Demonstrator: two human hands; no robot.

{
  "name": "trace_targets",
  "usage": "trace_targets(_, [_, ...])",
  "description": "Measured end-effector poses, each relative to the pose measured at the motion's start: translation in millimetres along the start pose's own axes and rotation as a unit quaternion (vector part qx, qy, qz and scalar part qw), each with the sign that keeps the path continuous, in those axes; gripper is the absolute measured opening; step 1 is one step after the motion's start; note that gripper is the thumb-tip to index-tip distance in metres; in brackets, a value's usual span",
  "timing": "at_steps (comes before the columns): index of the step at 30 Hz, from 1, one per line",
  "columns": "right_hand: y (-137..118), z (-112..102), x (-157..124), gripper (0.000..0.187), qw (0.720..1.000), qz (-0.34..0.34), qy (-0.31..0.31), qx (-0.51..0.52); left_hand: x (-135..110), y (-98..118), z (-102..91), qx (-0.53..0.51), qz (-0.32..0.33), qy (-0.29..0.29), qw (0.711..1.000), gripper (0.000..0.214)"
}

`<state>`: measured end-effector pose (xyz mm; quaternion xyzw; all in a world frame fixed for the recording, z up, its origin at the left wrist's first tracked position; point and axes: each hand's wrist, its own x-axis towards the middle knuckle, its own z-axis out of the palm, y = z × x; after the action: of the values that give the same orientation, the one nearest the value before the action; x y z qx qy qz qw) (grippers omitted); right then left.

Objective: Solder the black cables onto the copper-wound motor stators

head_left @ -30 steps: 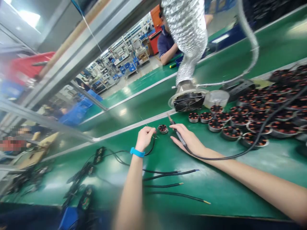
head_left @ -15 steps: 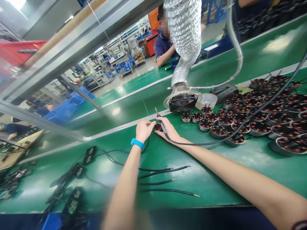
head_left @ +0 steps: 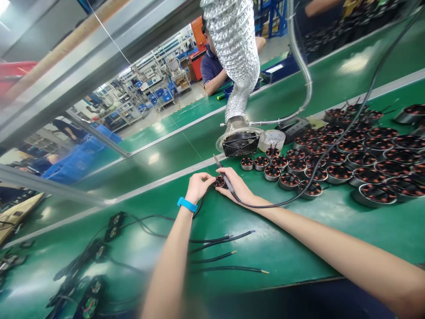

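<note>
Nearest you, three loose black leads [head_left: 229,237] lie on the green bench [head_left: 299,248], well apart from your hands, their bared ends pointing right. Your left hand [head_left: 198,186], with one blue wristband [head_left: 187,204], has its fingertips pinched shut on the left rim of a single small stator [head_left: 219,181]. That stator sits on the bench between your two hands. Your right hand [head_left: 237,188] is closed pencil-style round one soldering iron [head_left: 226,177], tip tilted up and away, fingers touching the stator's right side. The iron's one black cable [head_left: 299,195] trails off to the right. Beyond stand one extraction fan [head_left: 241,144] under one foil duct [head_left: 234,53] and one clear cup [head_left: 272,139]. To the right are rows of stators [head_left: 332,159], well over twenty; the far ones blur. One co-worker [head_left: 212,71] sits farthest back.
</note>
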<state>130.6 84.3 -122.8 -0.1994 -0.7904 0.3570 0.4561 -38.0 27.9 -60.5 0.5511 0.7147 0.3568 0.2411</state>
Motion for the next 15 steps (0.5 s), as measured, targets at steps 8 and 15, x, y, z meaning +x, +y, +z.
trace_targets(8, [-1.0,-1.5,-4.2,0.058,1.000,0.002,0.007,-0.006,-24.0,8.0,10.6,0.097,0.109,0.114,0.983,0.012])
trace_targets(15, [-1.0,-1.6,-4.5,0.058,1.000,0.002,0.007,-0.010,-34.1,-3.5,18.9,0.192,0.156,0.097,0.964,0.023])
